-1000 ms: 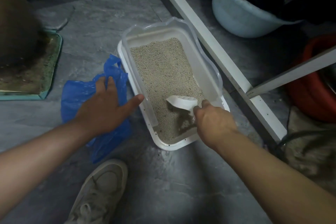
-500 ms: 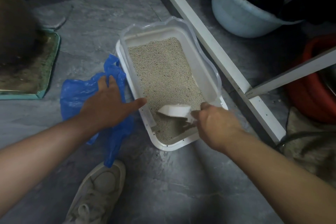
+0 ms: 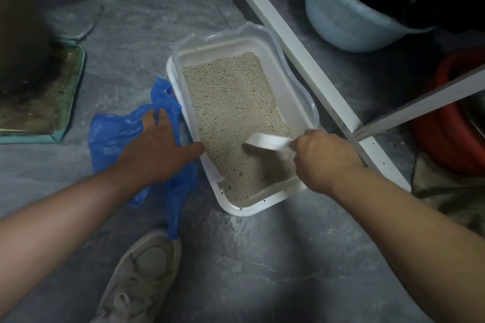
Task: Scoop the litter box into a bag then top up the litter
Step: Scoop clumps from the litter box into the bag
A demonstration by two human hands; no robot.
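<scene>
Spillage looked the likeliest trouble. The right hand [image 3: 325, 158] had its fingers wrapped round the white scoop [image 3: 267, 141], low over the near end of the litter box [image 3: 296, 102]. The left hand [image 3: 154, 151] lay flat, fingers spread, on the blue bag [image 3: 112, 134], which was collapsed, mouth unopened; granules carried across could miss it and scatter on the floor [image 3: 262, 257].

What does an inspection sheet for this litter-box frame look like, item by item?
Surface: grey stone floor.
Job's things: white litter box holding litter; white scoop in it; blue bag on the floor beside the box.
Clutter: pale blue tub, red basin, teal-edged mat.
Hands: left hand rests on the bag, thumb at the box rim; right hand grips the scoop.
Cables: nothing seen.
Surroundings: white frame; a shoe.
</scene>
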